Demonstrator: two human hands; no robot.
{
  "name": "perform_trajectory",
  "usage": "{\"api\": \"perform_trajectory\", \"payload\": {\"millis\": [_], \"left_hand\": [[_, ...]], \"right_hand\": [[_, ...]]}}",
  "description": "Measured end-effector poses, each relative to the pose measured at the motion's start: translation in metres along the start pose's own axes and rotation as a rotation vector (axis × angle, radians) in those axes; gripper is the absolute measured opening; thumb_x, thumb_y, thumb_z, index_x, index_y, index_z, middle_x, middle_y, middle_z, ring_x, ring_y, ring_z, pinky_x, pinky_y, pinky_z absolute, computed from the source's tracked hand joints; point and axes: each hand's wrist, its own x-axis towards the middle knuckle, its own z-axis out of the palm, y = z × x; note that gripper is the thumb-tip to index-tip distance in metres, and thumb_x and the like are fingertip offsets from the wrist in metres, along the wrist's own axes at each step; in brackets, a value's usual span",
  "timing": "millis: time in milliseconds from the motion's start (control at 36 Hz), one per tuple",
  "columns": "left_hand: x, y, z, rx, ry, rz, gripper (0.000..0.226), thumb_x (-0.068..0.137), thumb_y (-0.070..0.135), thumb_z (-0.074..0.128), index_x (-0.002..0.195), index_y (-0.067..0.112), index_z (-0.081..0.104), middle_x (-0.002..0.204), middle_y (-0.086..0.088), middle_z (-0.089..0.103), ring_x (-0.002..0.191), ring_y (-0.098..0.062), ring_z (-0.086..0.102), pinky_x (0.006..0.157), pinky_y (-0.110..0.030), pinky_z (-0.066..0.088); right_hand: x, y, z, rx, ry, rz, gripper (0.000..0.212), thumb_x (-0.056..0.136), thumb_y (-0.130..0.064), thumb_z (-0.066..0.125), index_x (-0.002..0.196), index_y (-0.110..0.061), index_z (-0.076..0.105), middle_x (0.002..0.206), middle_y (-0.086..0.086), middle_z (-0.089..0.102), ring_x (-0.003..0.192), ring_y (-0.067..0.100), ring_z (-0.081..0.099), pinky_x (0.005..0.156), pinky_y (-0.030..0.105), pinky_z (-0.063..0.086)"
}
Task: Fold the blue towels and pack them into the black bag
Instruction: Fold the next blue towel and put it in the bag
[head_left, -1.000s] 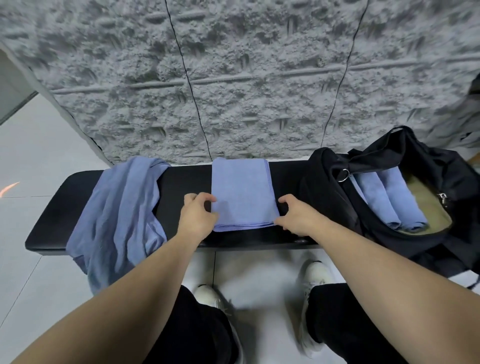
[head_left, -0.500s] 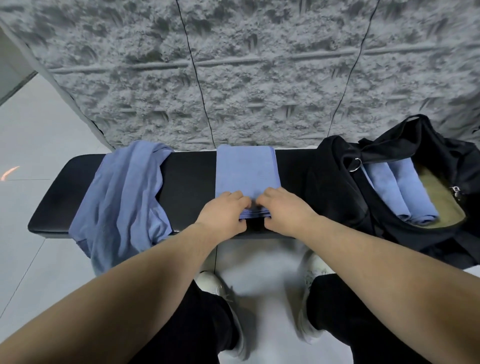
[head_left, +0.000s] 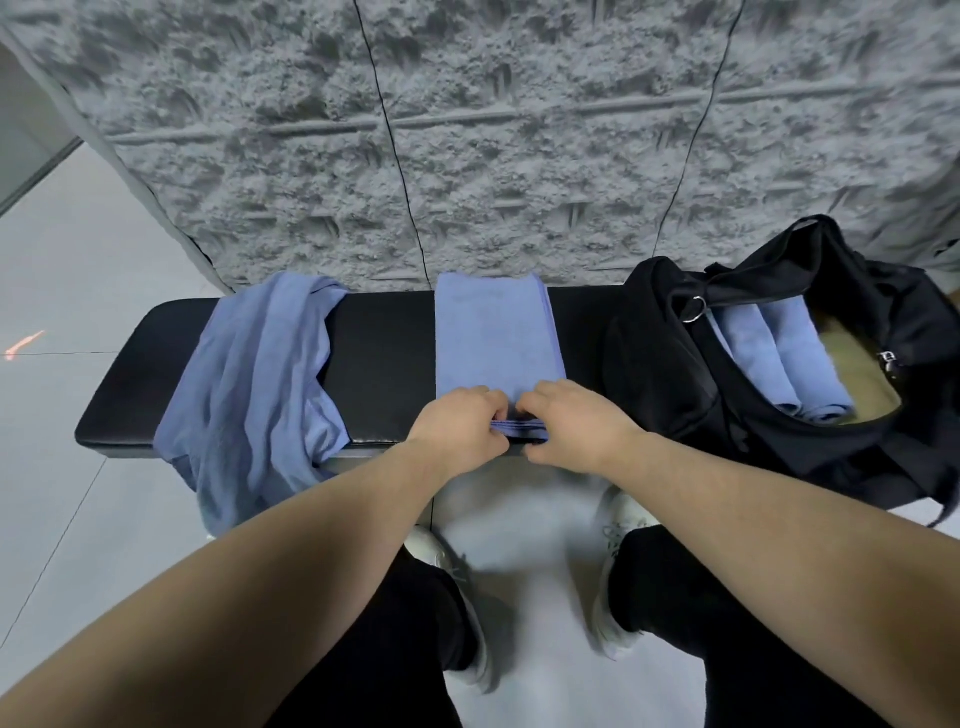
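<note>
Lying lengthwise across the middle of the black bench (head_left: 379, 353), folded blue towel (head_left: 496, 338), a narrow strip reaching from the wall side to the near edge. Pinching its near end from either side: left hand (head_left: 460, 431) and right hand (head_left: 571, 428), fingers curled over the stacked layers, knuckles almost touching, thumbs tucked at the bench edge. Draped over the left part of the bench and hanging off the front: unfolded blue towel (head_left: 254, 384), crumpled, well apart from the folded one. Resting on the right end of the bench: black bag (head_left: 670, 374), mouth open, tan lining showing, metal ring at the strap. Packed inside, side by side: two rolled blue towels (head_left: 779, 353), ends toward the viewer. Behind the bench: grey textured wall (head_left: 493, 130) with two thin dark seams. Below: pale tiled floor (head_left: 67, 291), plus dark trousers and white shoes (head_left: 613, 582) just under the forearms.
</note>
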Motion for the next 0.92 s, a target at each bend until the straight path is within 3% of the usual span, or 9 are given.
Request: {"api": "perform_trajectory", "payload": {"millis": [167,306,444,583,667,778,917], "left_hand": [[-0.010,0.008,0.003,0.061,-0.027,0.028,0.008,0.084,0.024,0.052,0.091,0.023,0.049,0.092,0.006,0.049,0.087,-0.021,0.050,0.066,-0.032,0.039],[-0.015,0.011,0.007,0.187,-0.057,0.099,0.036,0.082,0.034,0.063,0.113,0.021,0.050,0.105,0.002,0.050,0.098,-0.021,0.049,0.067,-0.032,0.037],[-0.014,0.016,0.008,0.199,0.009,0.057,0.025,0.090,0.017,0.048,0.115,0.018,0.052,0.107,0.000,0.053,0.101,-0.023,0.052,0.066,-0.034,0.034],[-0.013,0.018,0.003,0.164,0.008,0.009,0.026,0.087,0.017,0.048,0.112,0.020,0.054,0.094,0.003,0.048,0.093,-0.023,0.052,0.066,-0.032,0.035],[-0.012,0.017,0.002,0.128,-0.002,-0.013,0.026,0.087,0.014,0.048,0.111,0.021,0.057,0.103,0.000,0.056,0.092,-0.024,0.052,0.068,-0.031,0.037],[-0.012,0.010,0.001,0.011,-0.034,-0.063,0.024,0.090,0.013,0.048,0.107,0.020,0.064,0.107,0.000,0.053,0.092,-0.023,0.052,0.070,-0.031,0.040],[-0.013,0.001,0.002,-0.069,-0.082,-0.092,0.038,0.090,0.003,0.044,0.111,0.020,0.071,0.112,-0.004,0.061,0.101,-0.028,0.059,0.084,-0.038,0.052]], "right_hand": [[-0.011,-0.007,0.004,-0.058,0.028,0.024,0.030,0.092,-0.013,0.046,0.119,-0.018,0.057,0.110,0.003,0.055,0.104,0.024,0.049,0.081,0.037,0.046],[-0.014,-0.011,0.002,-0.039,0.069,0.064,0.026,0.090,-0.016,0.046,0.112,-0.016,0.060,0.108,0.003,0.058,0.103,0.024,0.052,0.074,0.031,0.041],[-0.015,-0.010,0.007,-0.114,0.048,0.050,0.032,0.083,-0.031,0.057,0.114,-0.023,0.053,0.108,-0.004,0.052,0.102,0.020,0.049,0.070,0.031,0.037],[-0.011,-0.008,0.009,-0.083,0.085,0.054,0.025,0.091,-0.022,0.052,0.116,-0.020,0.055,0.109,0.000,0.054,0.104,0.023,0.049,0.070,0.032,0.035],[-0.009,-0.005,0.003,-0.005,0.060,0.068,0.024,0.090,-0.014,0.047,0.110,-0.017,0.061,0.105,0.003,0.057,0.100,0.024,0.052,0.073,0.033,0.041],[-0.009,0.003,-0.004,0.095,-0.022,0.037,0.029,0.089,-0.011,0.049,0.108,-0.018,0.070,0.108,0.003,0.057,0.097,0.024,0.055,0.082,0.035,0.045],[-0.011,0.009,-0.003,0.139,-0.070,0.040,0.034,0.095,-0.011,0.043,0.110,-0.020,0.072,0.111,0.003,0.054,0.102,0.025,0.053,0.090,0.040,0.045]]}}
